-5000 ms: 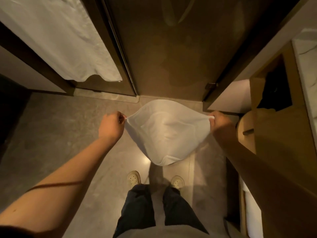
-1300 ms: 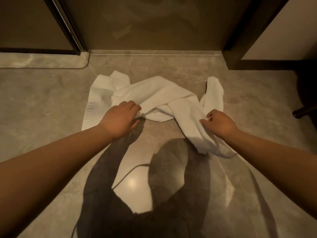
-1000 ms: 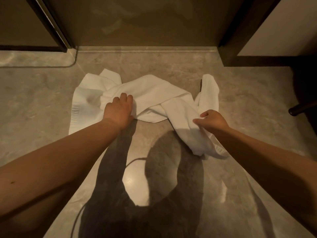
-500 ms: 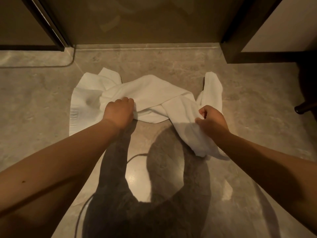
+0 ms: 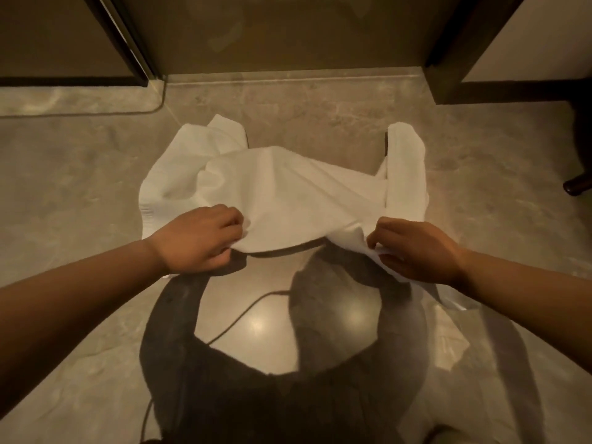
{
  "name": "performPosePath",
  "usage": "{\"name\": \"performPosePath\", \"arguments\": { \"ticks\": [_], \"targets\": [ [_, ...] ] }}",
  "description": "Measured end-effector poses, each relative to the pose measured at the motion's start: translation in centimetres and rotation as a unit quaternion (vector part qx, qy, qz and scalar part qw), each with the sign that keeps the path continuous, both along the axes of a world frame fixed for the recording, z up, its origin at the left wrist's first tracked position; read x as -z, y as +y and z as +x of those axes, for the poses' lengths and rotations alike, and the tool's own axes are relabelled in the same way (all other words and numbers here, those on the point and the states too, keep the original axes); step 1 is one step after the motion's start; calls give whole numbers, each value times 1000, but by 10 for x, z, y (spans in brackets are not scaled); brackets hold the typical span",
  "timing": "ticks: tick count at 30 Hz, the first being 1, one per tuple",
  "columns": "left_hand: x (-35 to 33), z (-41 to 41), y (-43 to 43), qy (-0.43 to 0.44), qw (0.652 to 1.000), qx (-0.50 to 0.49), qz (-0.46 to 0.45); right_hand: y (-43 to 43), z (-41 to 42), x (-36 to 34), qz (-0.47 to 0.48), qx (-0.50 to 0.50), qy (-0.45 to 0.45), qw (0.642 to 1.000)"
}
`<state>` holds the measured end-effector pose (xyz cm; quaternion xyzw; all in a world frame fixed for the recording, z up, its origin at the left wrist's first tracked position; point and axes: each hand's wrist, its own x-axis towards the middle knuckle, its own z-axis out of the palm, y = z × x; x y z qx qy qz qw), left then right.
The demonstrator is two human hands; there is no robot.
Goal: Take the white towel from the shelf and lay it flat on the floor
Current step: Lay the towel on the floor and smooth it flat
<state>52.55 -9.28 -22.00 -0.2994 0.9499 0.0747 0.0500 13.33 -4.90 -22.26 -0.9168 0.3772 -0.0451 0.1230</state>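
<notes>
The white towel (image 5: 288, 190) lies rumpled on the grey stone floor (image 5: 80, 203), folded over itself, with one strip doubled back at the far right. My left hand (image 5: 198, 240) grips its near edge on the left. My right hand (image 5: 413, 248) pinches the near edge on the right. The stretch of cloth between both hands is lifted off the floor and pulled taut. The far left part of the towel still rests on the floor.
A glass door with a dark frame (image 5: 128, 36) stands just beyond the towel. A dark door jamb (image 5: 448, 59) and a pale wall stand at the far right. A dark furniture foot (image 5: 576, 187) sits at the right edge. My shadow covers the floor below my hands.
Both hands have closed on the towel's near edge and pulled it up and apart. The twisted middle part has spread wider. The right hand moved outward to the right.
</notes>
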Motion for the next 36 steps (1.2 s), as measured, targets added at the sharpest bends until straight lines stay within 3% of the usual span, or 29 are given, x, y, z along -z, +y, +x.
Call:
{"name": "performPosePath", "arguments": {
  "ticks": [4, 8, 12, 16, 20, 23, 26, 36],
  "targets": [
    [1, 13, 26, -40, 997, 57, 37, 25, 2, 0, 43, -54, 25, 997],
    [13, 21, 45, -69, 990, 98, 79, 42, 12, 8, 168, -86, 88, 978],
    [24, 23, 55, -209, 966, 91, 119, 49, 19, 19, 224, -109, 178, 952],
    [14, 1, 50, -96, 988, 85, 91, 41, 19, 19, 210, -91, 165, 959],
    [17, -44, 37, 21, 998, 46, 32, 23, 7, 22, 136, -26, 122, 983],
    [35, -77, 36, -62, 998, 15, 25, 14, -3, 31, 76, -14, 211, 975],
    [50, -100, 37, -158, 985, 24, 71, 9, -13, 39, 22, -42, 328, 943],
    [66, -99, 41, -39, 992, 108, 55, 1, -46, 38, -37, 38, 406, 912]
  ]
}}
